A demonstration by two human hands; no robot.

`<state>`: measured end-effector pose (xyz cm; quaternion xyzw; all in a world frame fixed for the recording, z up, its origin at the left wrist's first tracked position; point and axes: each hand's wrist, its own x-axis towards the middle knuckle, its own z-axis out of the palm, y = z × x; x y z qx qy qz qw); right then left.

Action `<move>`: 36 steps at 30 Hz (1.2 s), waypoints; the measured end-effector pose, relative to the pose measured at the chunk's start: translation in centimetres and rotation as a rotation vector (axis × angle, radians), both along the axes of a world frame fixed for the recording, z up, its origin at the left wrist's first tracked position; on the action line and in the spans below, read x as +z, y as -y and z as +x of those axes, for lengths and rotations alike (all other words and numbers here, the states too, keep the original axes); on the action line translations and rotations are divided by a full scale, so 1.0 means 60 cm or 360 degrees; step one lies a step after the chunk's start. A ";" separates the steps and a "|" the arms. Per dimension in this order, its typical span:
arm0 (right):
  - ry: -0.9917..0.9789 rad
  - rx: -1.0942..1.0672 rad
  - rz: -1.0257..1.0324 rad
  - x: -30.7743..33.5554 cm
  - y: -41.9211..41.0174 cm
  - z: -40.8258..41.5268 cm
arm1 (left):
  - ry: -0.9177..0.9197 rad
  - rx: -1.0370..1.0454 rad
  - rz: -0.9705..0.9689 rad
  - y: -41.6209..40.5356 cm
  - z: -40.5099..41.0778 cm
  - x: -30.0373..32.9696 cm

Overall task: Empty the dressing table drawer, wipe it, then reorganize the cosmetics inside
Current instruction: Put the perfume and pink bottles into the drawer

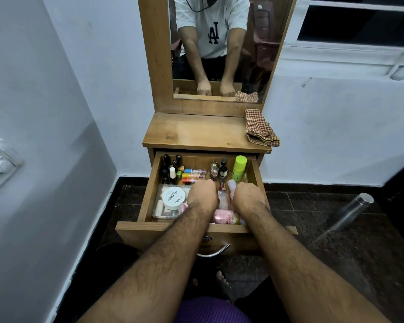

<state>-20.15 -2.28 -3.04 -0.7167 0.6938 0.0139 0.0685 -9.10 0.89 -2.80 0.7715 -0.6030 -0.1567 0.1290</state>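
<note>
The wooden drawer (149,199) of the dressing table is pulled out and full of cosmetics. Dark nail polish bottles (170,169) and coloured tubes (194,174) stand at the back left, and a lime green bottle (239,167) at the back right. A white-lidded jar (173,198) rests on a clear plastic box (160,207). A pink bottle (224,216) lies at the front. My left hand (202,194) is curled down into the drawer's middle, its fingers hidden. My right hand (250,197) is closed around a pale pink-capped bottle (231,184). A clear perfume bottle (223,198) stands between my hands.
A folded checked cloth (259,130) lies on the right end of the table top (196,131), below the mirror (219,54). A steel bottle (352,210) stands on the dark floor to the right. The left wall is close, with a switch (1,165).
</note>
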 end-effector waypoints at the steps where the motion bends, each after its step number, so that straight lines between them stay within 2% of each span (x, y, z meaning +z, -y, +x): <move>1: 0.0001 0.0003 0.0013 -0.001 0.000 0.001 | -0.0010 0.0003 0.0000 0.001 0.000 -0.001; 9: -0.0062 0.0083 -0.0039 0.002 0.001 -0.004 | -0.0043 0.0013 0.0006 -0.004 0.000 0.001; 16: -0.0240 0.0129 -0.0092 0.010 -0.009 -0.001 | -0.0035 0.0006 0.0014 -0.001 0.000 -0.001; 21: -0.0235 0.0135 -0.0118 0.009 -0.009 -0.001 | -0.0019 -0.0006 0.0036 -0.001 0.001 0.001; 28: 0.0011 0.0038 -0.0099 -0.001 0.001 -0.007 | -0.0005 -0.0017 0.0032 0.000 0.002 0.000; 36: 0.0096 -0.0056 -0.0118 -0.018 0.006 -0.008 | -0.0021 -0.0003 0.0033 0.000 0.001 0.000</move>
